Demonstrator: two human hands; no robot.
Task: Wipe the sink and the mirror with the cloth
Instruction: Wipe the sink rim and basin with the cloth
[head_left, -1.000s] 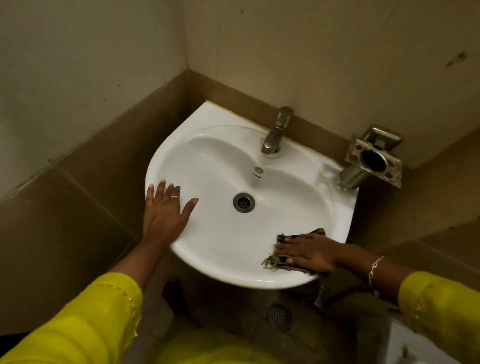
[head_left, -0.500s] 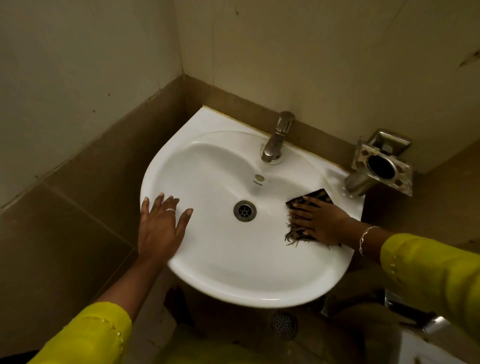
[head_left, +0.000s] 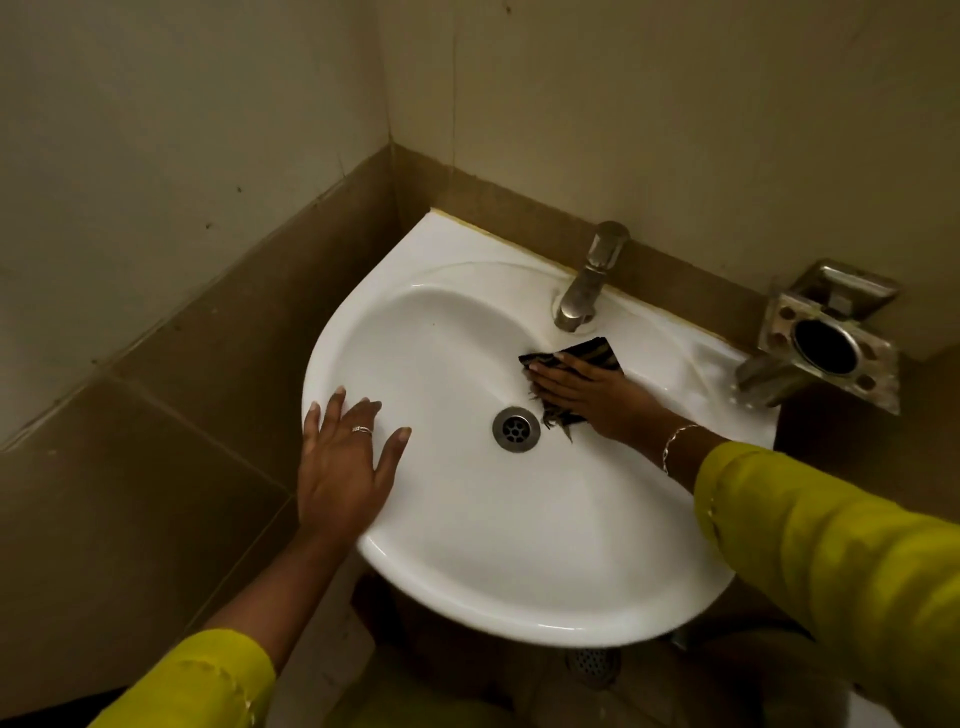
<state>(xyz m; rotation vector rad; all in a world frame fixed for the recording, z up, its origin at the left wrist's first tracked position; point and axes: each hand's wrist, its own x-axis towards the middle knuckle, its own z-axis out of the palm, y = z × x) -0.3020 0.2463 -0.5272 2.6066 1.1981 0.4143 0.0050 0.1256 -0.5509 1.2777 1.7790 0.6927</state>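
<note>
A white corner sink (head_left: 467, 545) is fixed where two walls meet, with a round metal drain (head_left: 516, 429) in its bowl. My right hand (head_left: 597, 397) lies flat with straight fingers on a dark striped cloth (head_left: 597, 356), pressing it against the bowl's back slope just below the tap and right of the drain. My left hand (head_left: 345, 462) rests flat on the sink's left rim, fingers spread, a ring on one finger. No mirror is in view.
A metal tap (head_left: 584, 288) stands at the sink's back edge. A steel wall holder (head_left: 826, 345) with a round hole juts out to the right of the sink. Brown tiled walls close in on the left and behind. A floor drain (head_left: 592, 665) lies below.
My right hand has slid the cloth from the front right rim up and leftward into the bowl, to a spot below the tap. My left hand has stayed on the left rim.
</note>
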